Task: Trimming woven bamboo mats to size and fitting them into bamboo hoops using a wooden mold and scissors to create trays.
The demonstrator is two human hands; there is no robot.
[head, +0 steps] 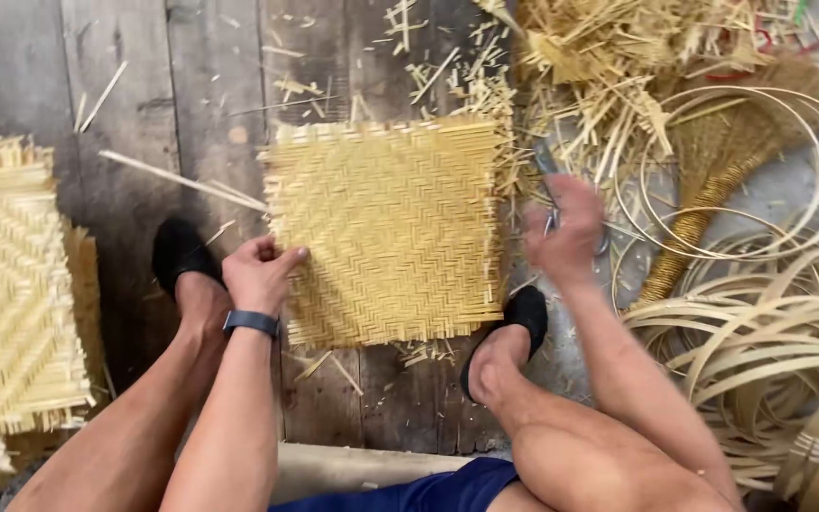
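Observation:
A square mat of woven bamboo strips (pixel 395 228) lies flat on grey wooden boards (pixel 125 123) between my feet. My left hand (pixel 260 272) rests on the mat's left edge, fingers pinching the weave; a dark band is on that wrist. My right hand (pixel 566 232) hovers just past the mat's right edge, blurred by motion. It grips a metal tool with dark handles, probably scissors (pixel 550 185), whose blades point up away from me. My black slippers (pixel 178 251) sit at the mat's lower corners.
A stack of similar woven mats (pixel 11 294) lies at the left. Bamboo offcuts (pixel 609 57) pile up at the top right. Coiled bamboo hoops (pixel 760 322) and a straw broom (pixel 713 190) fill the right side. A loose strip (pixel 177 178) lies near the mat's upper left.

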